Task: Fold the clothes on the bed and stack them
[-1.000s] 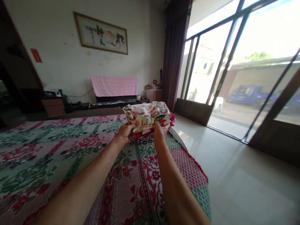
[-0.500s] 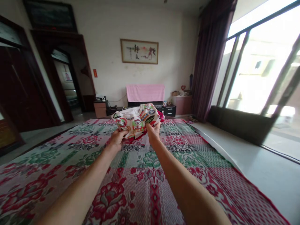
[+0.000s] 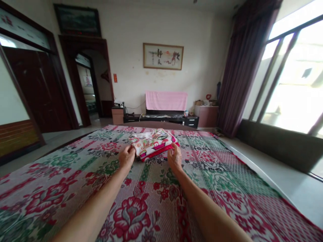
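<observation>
A folded printed cloth point(image 3: 151, 142), white with colourful prints and a red-pink layer beneath, lies on the flowered table cover point(image 3: 131, 215) near its far side. My left hand point(image 3: 127, 156) pinches the cloth's left corner between thumb and fingers. At the cloth's right front edge, my right hand point(image 3: 174, 156) has its fingers bent together against the red layer; how firmly it grips there is hard to make out.
Beyond the table's far edge stands a low black cabinet point(image 3: 164, 119) under a pink cloth point(image 3: 166, 101). A pinkish cabinet point(image 3: 207, 116) is at the back right, near the purple curtain point(image 3: 236, 70). Dark doors are on the left.
The cloth has come down from the air onto the table and now lies flatter, its red layer showing in front. Both hands have lowered, the right one moving to the edge. The view has turned left.
</observation>
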The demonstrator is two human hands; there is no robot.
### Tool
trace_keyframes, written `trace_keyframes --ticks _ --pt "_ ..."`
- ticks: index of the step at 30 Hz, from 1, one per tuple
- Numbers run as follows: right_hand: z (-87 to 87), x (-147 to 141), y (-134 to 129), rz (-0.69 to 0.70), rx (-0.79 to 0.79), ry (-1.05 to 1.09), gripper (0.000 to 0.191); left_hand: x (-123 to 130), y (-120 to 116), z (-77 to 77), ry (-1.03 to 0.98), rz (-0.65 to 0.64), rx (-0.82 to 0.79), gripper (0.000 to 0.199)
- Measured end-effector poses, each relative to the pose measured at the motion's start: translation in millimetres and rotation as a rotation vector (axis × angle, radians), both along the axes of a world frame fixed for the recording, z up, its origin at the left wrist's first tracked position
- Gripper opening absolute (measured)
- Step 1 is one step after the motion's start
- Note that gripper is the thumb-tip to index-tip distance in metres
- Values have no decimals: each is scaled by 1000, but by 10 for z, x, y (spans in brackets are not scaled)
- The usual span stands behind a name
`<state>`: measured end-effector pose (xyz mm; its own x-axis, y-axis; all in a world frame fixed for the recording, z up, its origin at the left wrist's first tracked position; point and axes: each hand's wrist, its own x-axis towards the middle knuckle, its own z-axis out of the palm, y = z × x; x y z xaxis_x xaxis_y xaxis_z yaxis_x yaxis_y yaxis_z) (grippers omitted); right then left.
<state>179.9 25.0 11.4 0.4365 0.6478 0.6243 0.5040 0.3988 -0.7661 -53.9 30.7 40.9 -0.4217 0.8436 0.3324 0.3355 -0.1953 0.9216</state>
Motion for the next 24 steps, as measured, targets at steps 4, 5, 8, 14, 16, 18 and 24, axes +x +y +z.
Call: trace_keyframes --ticks 4,5,8,14,16,18,24 --pt "-84 24 -48 -40 -44 -27 41 45 -32 70 82 46 109 22" --pt "-89 25 -51 -49 -48 -27 41 44 -33 68 94 53 128 24" --pt "-84 14 -46 -49 -38 -62 43 23 -45 9 156 44 154 28" --pt "-64 12 -22 -68 -73 -90 49 15 -76 -109 189 -11 138 31" --pt "-66 29 -17 -73 -106 -67 49 23 -74 -106 196 -13 148 28" --pt "-72 36 -15 -63 -106 -51 49 30 -70 -93 189 4 151 24" --pt "-42 30 26 -54 -54 25 55 37 -59 -87 73 -19 120 26"
